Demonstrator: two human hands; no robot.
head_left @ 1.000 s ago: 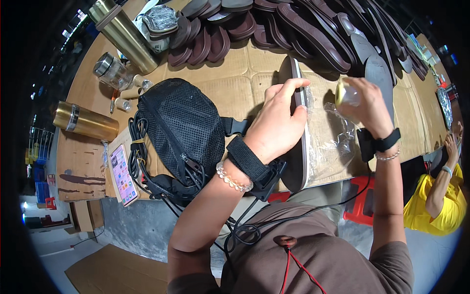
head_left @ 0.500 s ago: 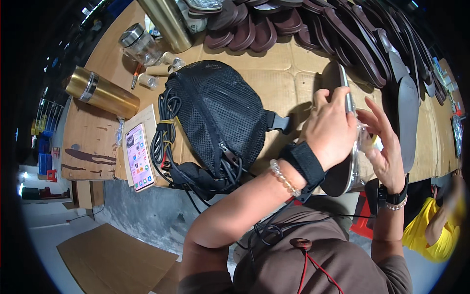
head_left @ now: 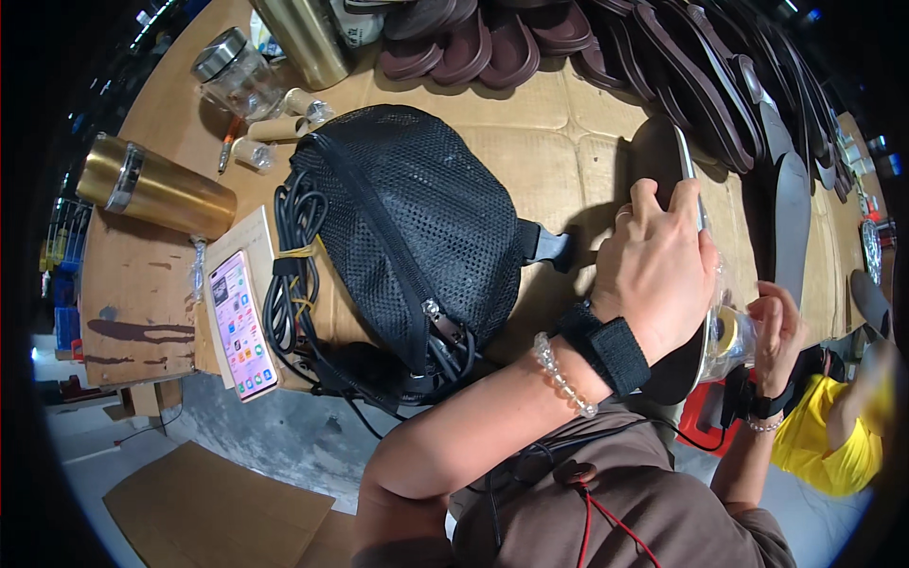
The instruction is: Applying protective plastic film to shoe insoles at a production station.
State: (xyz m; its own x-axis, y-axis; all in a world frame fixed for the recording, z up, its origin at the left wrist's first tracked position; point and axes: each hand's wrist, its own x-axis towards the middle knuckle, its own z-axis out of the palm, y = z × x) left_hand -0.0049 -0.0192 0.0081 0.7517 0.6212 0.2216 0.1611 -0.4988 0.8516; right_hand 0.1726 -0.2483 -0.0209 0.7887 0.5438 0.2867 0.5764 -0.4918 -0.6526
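My left hand (head_left: 655, 275) is closed over a dark brown slipper (head_left: 656, 156), held on edge with its pale side strip facing right. The fingers hide the slipper's middle; its lower end shows below my wrist. My right hand (head_left: 780, 329) has its fingers bent at the outer side of a roll of clear tape (head_left: 727, 333) with a yellowish core. Shiny clear film lies between the roll and the slipper. Part of the right-hand grip is hidden.
A black mesh bag (head_left: 407, 218) with coiled cables (head_left: 284, 275) lies left of my hands. Beyond are a lit phone (head_left: 241, 327), a gold flask (head_left: 156, 185) and a glass jar (head_left: 237, 80). Many brown slippers (head_left: 511, 52) line the far side. A person in yellow (head_left: 828, 440) is at right.
My right hand has moved lower and outward, and its spread fingers have curled in. The left hand stays on the slipper. The whole view has shifted slightly.
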